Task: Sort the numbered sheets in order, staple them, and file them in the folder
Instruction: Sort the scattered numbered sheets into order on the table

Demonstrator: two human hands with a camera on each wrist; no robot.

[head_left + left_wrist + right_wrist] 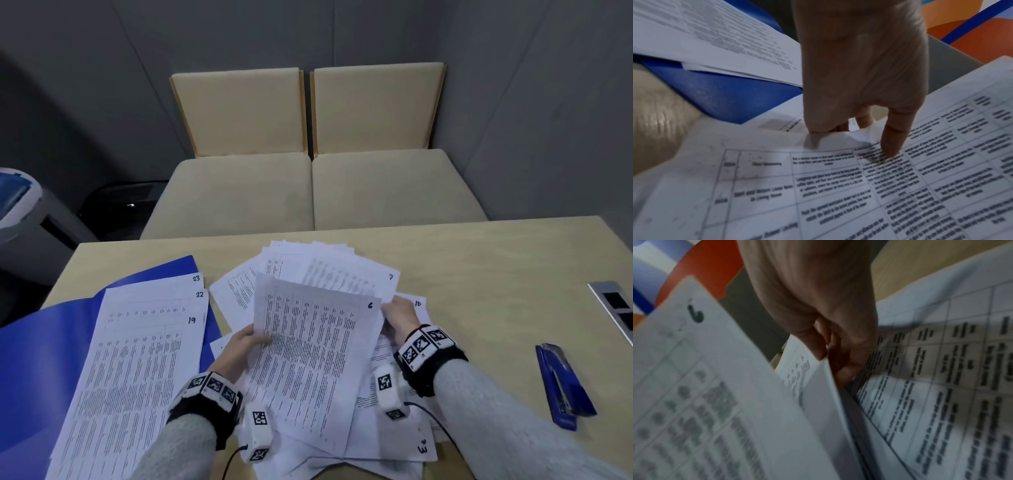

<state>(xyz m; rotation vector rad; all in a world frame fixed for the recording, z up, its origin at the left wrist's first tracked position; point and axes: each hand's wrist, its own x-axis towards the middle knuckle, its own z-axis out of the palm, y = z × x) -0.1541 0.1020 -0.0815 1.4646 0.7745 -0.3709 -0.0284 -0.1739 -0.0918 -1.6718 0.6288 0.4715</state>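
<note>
i've got my left hand [244, 344] pinching sheet 6 [308, 356] up off the loose pile [342, 274] on the worktop [479, 267] so its number shows, while my right hand [400, 317] pinches sheets beneath, probably hunting the next one.

Print on every sheet [310, 346] is too blurred to read. The folder [30, 363] runs off the left edge, and papers hide the right hand's [400, 320] fingertips.
</note>
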